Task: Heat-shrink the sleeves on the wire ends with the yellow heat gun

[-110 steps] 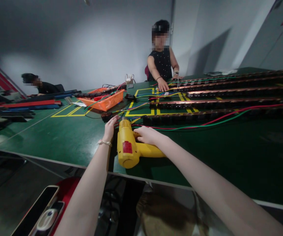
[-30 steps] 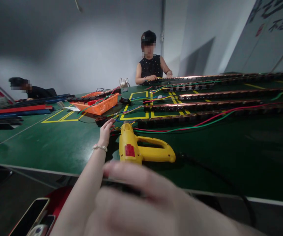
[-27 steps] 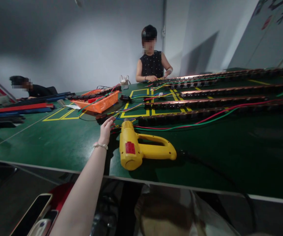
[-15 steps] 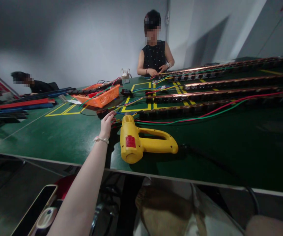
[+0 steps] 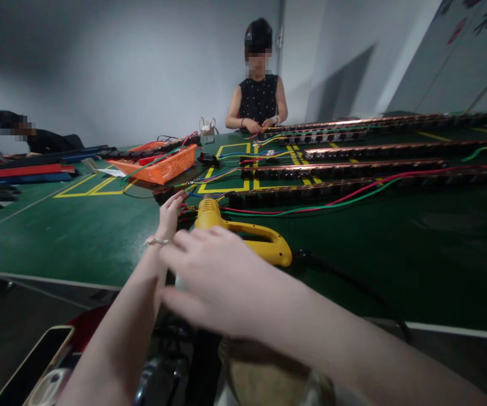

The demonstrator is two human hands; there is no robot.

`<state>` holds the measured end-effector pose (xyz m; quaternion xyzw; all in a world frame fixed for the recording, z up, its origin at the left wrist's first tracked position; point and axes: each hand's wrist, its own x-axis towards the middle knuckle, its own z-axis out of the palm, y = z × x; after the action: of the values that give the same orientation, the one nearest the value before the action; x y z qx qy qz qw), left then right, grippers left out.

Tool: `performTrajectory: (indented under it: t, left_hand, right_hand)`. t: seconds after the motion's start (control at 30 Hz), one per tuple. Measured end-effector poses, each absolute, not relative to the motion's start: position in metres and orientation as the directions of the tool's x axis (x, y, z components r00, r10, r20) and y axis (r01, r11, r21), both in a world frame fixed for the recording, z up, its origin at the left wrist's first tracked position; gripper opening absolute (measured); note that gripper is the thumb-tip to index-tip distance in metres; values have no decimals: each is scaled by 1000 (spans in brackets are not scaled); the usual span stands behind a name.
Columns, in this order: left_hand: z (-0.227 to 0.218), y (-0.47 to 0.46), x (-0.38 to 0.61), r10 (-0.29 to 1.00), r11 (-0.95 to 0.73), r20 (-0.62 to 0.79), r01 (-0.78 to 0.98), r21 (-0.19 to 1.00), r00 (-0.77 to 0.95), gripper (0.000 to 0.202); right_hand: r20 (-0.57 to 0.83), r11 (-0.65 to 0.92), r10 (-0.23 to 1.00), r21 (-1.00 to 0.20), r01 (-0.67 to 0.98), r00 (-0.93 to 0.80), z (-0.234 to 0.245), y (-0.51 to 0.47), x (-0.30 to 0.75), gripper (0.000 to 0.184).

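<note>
A yellow heat gun [image 5: 260, 243] lies on its side on the green table [image 5: 78, 237], nozzle pointing away from me. My left hand [image 5: 170, 213] reaches past it to a bundle of coloured wires [image 5: 209, 194] at the end of a long black rail [image 5: 294, 194]; its fingertips rest together on the wires. A bracelet sits on that wrist. My right hand [image 5: 213, 276] hovers close to the camera with fingers stretched out, in front of the heat gun's body, holding nothing.
Several long black and copper rails [image 5: 353, 169] run to the right with red and green wires. An orange basket [image 5: 158, 168] stands at the back left. A person [image 5: 258, 96] works at the far side; another sits at far left [image 5: 27, 138]. A phone [image 5: 31, 363] lies below.
My right hand let go of the heat gun's handle, dropped out of sight, and has now come back up in front of the gun. My left hand stays at the wires.
</note>
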<state>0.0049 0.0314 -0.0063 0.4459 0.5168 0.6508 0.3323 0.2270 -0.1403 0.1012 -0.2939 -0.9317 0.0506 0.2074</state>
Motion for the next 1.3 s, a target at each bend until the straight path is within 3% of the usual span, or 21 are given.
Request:
performTrajectory:
  t: [0.1,0.17,0.2,0.43,0.93,1.3]
  left_hand:
    - [-7,31,6,886,-259,257,47,965,-386,41]
    - [-5,30,8,873,-266,272,71,961,-404,41]
    - [-5,29,9,869,-270,278,79,960,-410,41]
    - [-5,32,9,878,-238,239,56,970,-414,43]
    - [-9,42,-2,883,-261,253,36,965,-396,41]
    - [-6,28,5,904,-212,201,12,977,-377,47]
  right_hand:
    - [339,643,763,-316,698,-550,76,-88,238,42]
    - [128,435,896,-439,786,-425,56,-57,246,43]
    - [65,392,911,-444,806,-407,48,-45,250,42]
    - [0,447,856,-504,739,-518,37,-22,250,32]
    - [146,579,790,-496,647,-595,36,-23,211,30]
    - [152,606,736,-582,543,-659,30,-9,251,21]
